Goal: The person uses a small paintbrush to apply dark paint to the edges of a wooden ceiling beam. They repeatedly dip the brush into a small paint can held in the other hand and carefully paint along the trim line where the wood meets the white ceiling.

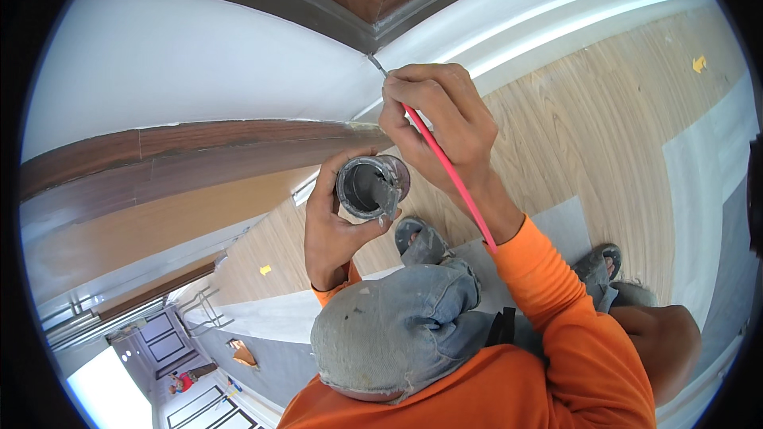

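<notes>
A slim paintbrush [445, 160] with a pinkish-red handle is gripped like a pen in my right hand [449, 115], fingers closed round it near its head. Its dark tip meets the corner of the white wall [199, 59], just under the dark grey trim [334, 12]. Lower and to the left, my left hand [330, 238] wraps round a small round can [396, 175] smeared with dark grey paint. The can's mouth faces me, and a grey-coated flap or piece sits at its right rim; I cannot tell which.
Brown wooden boards [171, 143] run along the wall's left side. Light wood-look flooring [572, 103] carries yellow markers [699, 63] and pale and grey sheets [707, 151]. My jeans-covered knee [381, 326] is below the can. A person in red [184, 382] is far off at lower left.
</notes>
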